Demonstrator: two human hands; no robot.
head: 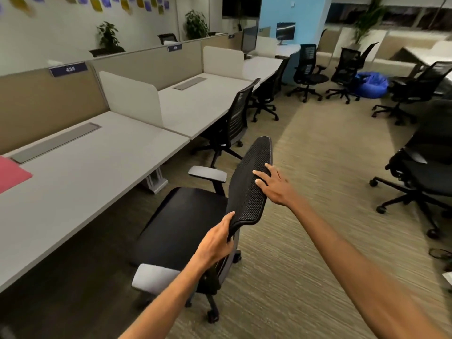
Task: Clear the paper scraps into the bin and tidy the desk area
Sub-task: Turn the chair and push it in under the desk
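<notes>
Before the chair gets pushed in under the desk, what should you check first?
1. Left hand gripping the chair back: ok.
2. Right hand on the chair back: ok, resting flat, not gripping.
3. Carpet between chair and desk free of things: ok where visible.
4. Chair facing the desk: not ok, it sits turned at an angle.
5. Armrest low enough to go under the desk: cannot tell.
6. Red folder away from the desk edge: ok.

Office chair [186, 231]: black seat, black mesh-patterned backrest [249, 187], pale grey armrests [208, 173]. Desk [97, 172]: off-white, bearing a red folder [11, 176]. Carpet [305, 167]: olive-beige with fine streaks; beanbag [371, 84]: blue.
</notes>
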